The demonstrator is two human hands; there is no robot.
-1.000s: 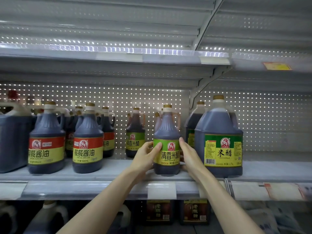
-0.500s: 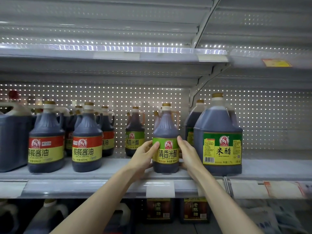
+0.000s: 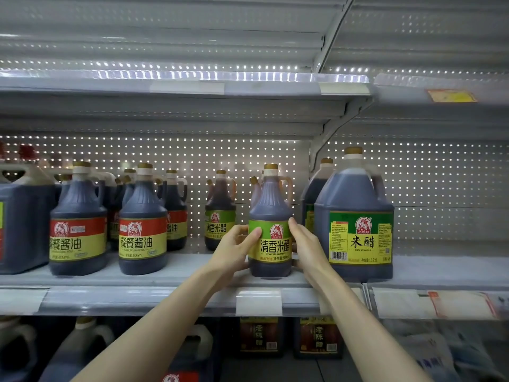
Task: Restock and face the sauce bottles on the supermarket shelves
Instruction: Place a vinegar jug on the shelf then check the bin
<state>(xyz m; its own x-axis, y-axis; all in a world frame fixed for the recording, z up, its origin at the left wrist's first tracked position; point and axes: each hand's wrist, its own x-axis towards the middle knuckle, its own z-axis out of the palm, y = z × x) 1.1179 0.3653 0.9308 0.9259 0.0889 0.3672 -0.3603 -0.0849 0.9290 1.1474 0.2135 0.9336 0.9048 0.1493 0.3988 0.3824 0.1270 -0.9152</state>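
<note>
At the left of the shelf (image 3: 176,271), red-labelled soy sauce bottles (image 3: 78,213) are being shown label-forward. Further right, a green-labelled vinegar bottle (image 3: 271,199) is being held upright at the shelf's front edge. It is being gripped by the left hand (image 3: 234,248) and the right hand (image 3: 309,248), thumbs pressed on the label, fingers curled round its sides. Just beside it, a large vinegar jug (image 3: 355,205) is being displayed. Facing is judged to be in hand. Next, a slight squaring of the label is being called for, then release.

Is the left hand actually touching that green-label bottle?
Touching: head view shows the left hand with thumb lying across the green-label bottle.
</note>
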